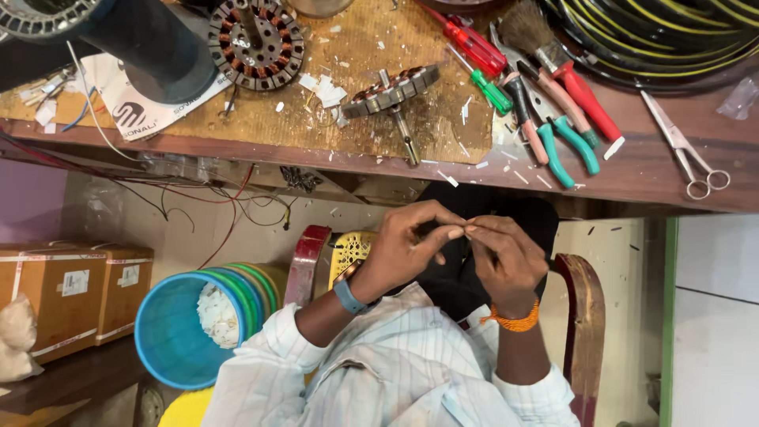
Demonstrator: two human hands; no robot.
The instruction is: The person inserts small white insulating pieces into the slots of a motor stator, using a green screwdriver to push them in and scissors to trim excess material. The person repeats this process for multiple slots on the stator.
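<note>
Fingertips of both hands are meeting over the person's lap, below the table [632, 178] edge, and something very small and thin is being pinched there; it may be a fine wire or a small strip, but it is too small to tell. The left hand [407, 249] is curling closed, with thumb and forefinger pressing together at the tip. The right hand [506, 257] is also nearly closed, its fingertips touching those of the left. I judge that the step in hand is a fine twisting or stripping of this small piece, and the next move is asking for a steady pinch and small, careful finger motion.

On the table above, a rotor with a shaft [393, 95] is lying among white scraps, and a wound stator [255, 39] is resting further back. Red and green screwdrivers [477, 55], pliers [553, 134], a brush [553, 55] and scissors [686, 150] are lying to the right. Beside the chair, a blue bucket [170, 336] is holding white scraps.
</note>
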